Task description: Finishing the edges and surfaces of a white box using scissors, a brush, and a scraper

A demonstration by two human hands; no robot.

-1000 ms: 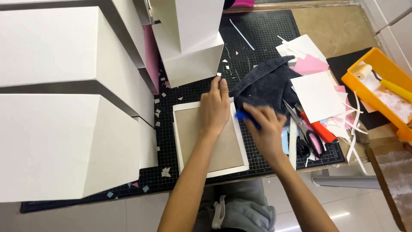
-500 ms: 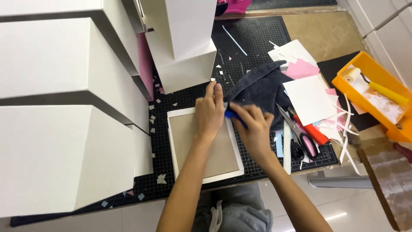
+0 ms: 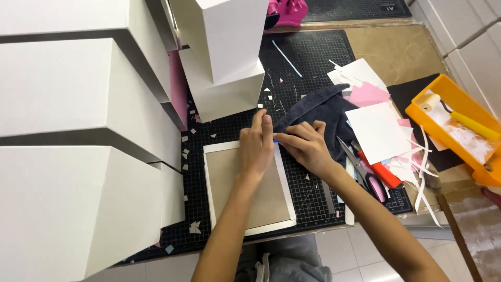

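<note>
Head view: blue tool (image 3: 275, 140) mostly hidden under right hand (image 3: 305, 148)

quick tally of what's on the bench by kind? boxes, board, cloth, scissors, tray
White boxes: 5, stacked at left and top, more may be hidden
Brown board with white border: 1, under the left hand
Dark cloth: 1, beside the right hand
Scissors: 1
Orange tray: 1
Total: 9
</note>
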